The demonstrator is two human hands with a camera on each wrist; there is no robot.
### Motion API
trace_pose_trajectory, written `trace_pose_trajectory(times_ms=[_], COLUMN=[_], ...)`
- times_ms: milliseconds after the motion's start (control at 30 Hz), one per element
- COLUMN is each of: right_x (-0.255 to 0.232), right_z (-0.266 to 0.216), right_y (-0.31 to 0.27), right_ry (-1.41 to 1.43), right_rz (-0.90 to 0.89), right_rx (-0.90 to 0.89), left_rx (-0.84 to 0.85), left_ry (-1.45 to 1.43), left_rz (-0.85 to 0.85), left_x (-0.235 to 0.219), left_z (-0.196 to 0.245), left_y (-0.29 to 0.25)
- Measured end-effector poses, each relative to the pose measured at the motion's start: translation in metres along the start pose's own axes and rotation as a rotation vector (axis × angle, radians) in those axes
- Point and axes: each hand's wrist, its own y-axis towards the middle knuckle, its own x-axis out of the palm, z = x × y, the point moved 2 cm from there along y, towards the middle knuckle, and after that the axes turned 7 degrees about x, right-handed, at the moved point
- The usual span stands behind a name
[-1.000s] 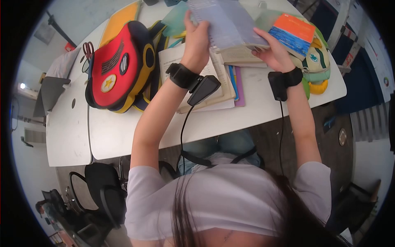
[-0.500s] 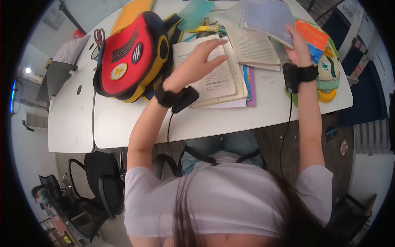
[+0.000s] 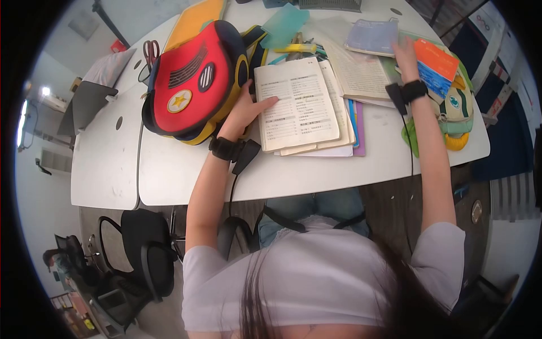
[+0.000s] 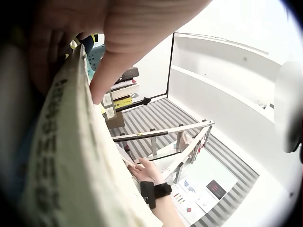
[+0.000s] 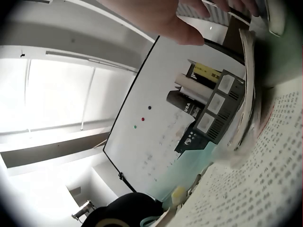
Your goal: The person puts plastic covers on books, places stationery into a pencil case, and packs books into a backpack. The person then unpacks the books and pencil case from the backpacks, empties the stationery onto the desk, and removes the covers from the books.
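My left hand [image 3: 244, 113] is at the left edge of an open book [image 3: 296, 101] with printed pages, on top of a stack. Its thumb lies over the page, and in the left wrist view the book's edge [image 4: 85, 104] stands between thumb and fingers. My right hand [image 3: 405, 59] is beside the right edge of a lavender-covered book [image 3: 372, 37], its fingers fairly straight. This book overlaps another open book [image 3: 358, 70]. An orange and blue book [image 3: 436, 68] lies just right of that hand. In the right wrist view the thumb stands apart from the books.
A red and yellow backpack [image 3: 195, 85] stands left of the stack. At the right is a pale green bag [image 3: 457, 110]. Behind the books lie pens [image 3: 302, 48] and a teal translucent sheet [image 3: 285, 27]. Scissors [image 3: 151, 53] stand in a holder at far left.
The lavender book, earlier lifted between both hands, then in the right hand alone, now lies at the back right. My left hand let go of it and moved down-left to the open book's edge.
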Motion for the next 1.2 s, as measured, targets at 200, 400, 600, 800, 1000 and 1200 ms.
trace_pose_trajectory(times_ms=[200,400,600,800,1000,1200], right_x=[0.007,0.031,0.048,0.044,0.041,0.041], right_z=[-0.088,-0.105,-0.096,-0.099,-0.1,-0.104], right_y=[-0.134,-0.183,-0.176,-0.174,-0.172,-0.169], right_ry=[-0.21,-0.503,-0.538,-0.493,-0.406,-0.38], right_rz=[-0.965,-1.064,-1.057,-1.049,-1.071,-1.094], right_rx=[-0.339,-0.541,-0.588,-0.563,-0.476,-0.435], left_rx=[-0.036,-0.055,0.094,0.105,0.102,0.45], left_ry=[-0.215,-0.348,-0.141,-0.381,0.028,-0.049], left_rz=[-0.139,-0.108,-0.114,-0.191,-0.072,0.295], left_x=[0.001,-0.001,0.001,0.002,-0.023,-0.117], left_z=[-0.004,0.008,0.007,0.013,0.056,0.089], left_y=[0.002,-0.013,-0.013,-0.019,-0.047,-0.107])
